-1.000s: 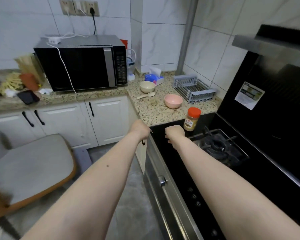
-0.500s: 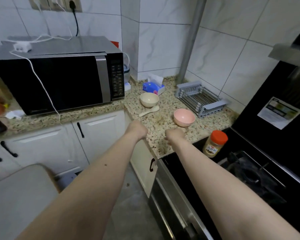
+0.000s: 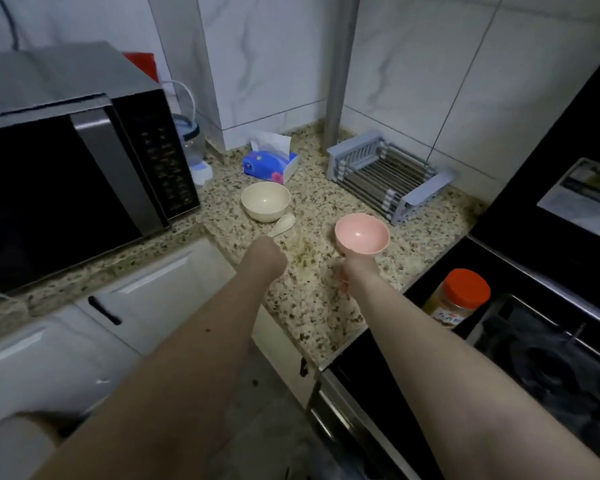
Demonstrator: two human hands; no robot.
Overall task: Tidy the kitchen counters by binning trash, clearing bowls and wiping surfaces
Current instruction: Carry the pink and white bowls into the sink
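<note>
A pink bowl (image 3: 362, 233) stands on the speckled counter (image 3: 312, 299), with a cream bowl (image 3: 265, 201) further back left. Beside the cream bowl lies a cream spoon (image 3: 284, 223). My left hand (image 3: 265, 259) is curled into a fist right at the near end of the spoon's handle, which it covers. I cannot see whether it holds the spoon. My right hand (image 3: 357, 271) is up against the near side of the pink bowl, and its fingers are hidden behind the wrist and the bowl.
A microwave (image 3: 84, 168) fills the counter's left. A blue tissue box (image 3: 270, 164) and a folding grey rack (image 3: 388, 178) sit at the back. An orange-lidded spice jar (image 3: 459, 299) stands on the black stove (image 3: 534, 358) at right. White cabinets lie below.
The view has moved closer to the counter corner. Both arms have reached forward, the left hand up to the spoon's handle and the right hand up to the pink bowl.
</note>
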